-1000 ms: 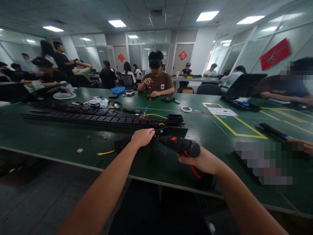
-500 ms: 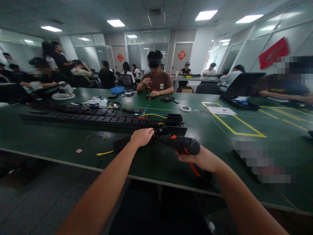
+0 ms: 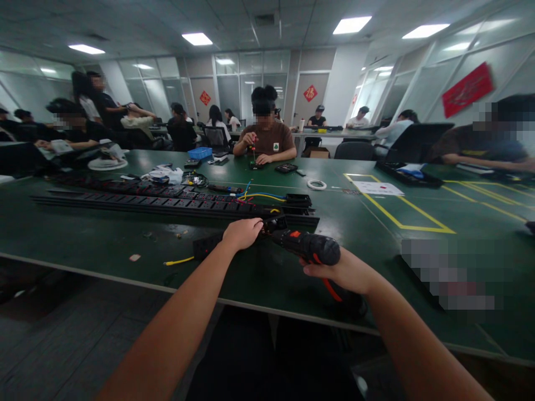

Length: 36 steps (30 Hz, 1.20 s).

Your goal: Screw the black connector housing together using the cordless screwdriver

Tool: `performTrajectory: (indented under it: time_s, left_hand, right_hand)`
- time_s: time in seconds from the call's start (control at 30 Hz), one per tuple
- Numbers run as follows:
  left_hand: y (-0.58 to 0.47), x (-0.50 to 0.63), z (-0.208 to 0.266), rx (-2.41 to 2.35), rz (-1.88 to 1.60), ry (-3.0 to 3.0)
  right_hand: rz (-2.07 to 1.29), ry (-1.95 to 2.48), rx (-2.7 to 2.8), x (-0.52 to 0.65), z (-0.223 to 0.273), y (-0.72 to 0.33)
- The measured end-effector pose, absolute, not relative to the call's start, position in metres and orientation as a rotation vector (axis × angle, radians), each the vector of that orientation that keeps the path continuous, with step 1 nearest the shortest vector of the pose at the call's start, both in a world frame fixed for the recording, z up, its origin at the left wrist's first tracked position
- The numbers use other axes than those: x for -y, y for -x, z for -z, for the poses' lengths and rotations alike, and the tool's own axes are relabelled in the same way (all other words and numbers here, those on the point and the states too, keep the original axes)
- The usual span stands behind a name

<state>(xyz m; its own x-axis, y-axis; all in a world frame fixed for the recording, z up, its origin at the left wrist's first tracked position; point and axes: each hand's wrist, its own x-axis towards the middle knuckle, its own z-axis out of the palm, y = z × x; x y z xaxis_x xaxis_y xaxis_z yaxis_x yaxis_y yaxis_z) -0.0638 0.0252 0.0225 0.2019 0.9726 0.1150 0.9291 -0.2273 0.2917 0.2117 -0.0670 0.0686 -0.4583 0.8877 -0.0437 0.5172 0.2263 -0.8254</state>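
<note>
My right hand [image 3: 349, 270] is wrapped round the grip of a black and orange cordless drill [image 3: 311, 245]. The drill lies almost level, its nose pointing left at a small dark part beside my left fingertips. My left hand [image 3: 242, 234] is closed on a black power strip piece [image 3: 204, 246], whose left end shows beyond the wrist. A yellow wire [image 3: 179, 261] sticks out from that end. The fingers hide most of the piece, and the drill's tip is too dark to make out. Just behind my hands lie long black power strips [image 3: 175, 205].
Blue and yellow wires [image 3: 263, 195] lead to a black end box [image 3: 298, 199]. A white ring [image 3: 316, 185] and yellow tape outlines [image 3: 426, 229] are on the green table [image 3: 359, 211]. Across it, a person [image 3: 267, 136] works with a screwdriver. A blurred-out flat object [image 3: 451, 273] lies at right.
The drill and my right hand have shifted very slightly left. My left hand keeps its place and its hold.
</note>
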Motion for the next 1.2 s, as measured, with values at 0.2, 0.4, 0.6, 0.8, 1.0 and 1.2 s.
performTrajectory:
  time_s: [0.2,0.4,0.6,0.8,1.0,1.2]
  left_hand:
    - [0.0641,-0.0253,-0.0218,-1.846,-0.416,-2.312]
    - [0.0647,-0.0268,-0.0201,-1.852,-0.409,-2.309]
    - [0.065,-0.0284,-0.0188,-1.85,-0.389,-2.326]
    - [0.0653,-0.0265,-0.0212,-1.848,-0.397,-2.323]
    - [0.0645,-0.0267,-0.0217,-1.853,-0.38,-2.321]
    - [0.0645,-0.0267,-0.0218,-1.854,-0.376,-2.321]
  right_hand:
    - [-1.076,1.28,2.079,0.0678,-0.0666,-0.2121]
    - [-1.058,1.284,2.102,0.0675,-0.0647,-0.2125]
    - [-1.026,1.291,2.14,0.0667,-0.0656,-0.2124]
    - [-1.021,1.266,2.162,0.0665,-0.0656,-0.2121]
    - [-1.03,1.286,2.136,0.0657,-0.0663,-0.2121]
    - [-1.086,1.289,2.111,0.0663,-0.0687,-0.2116]
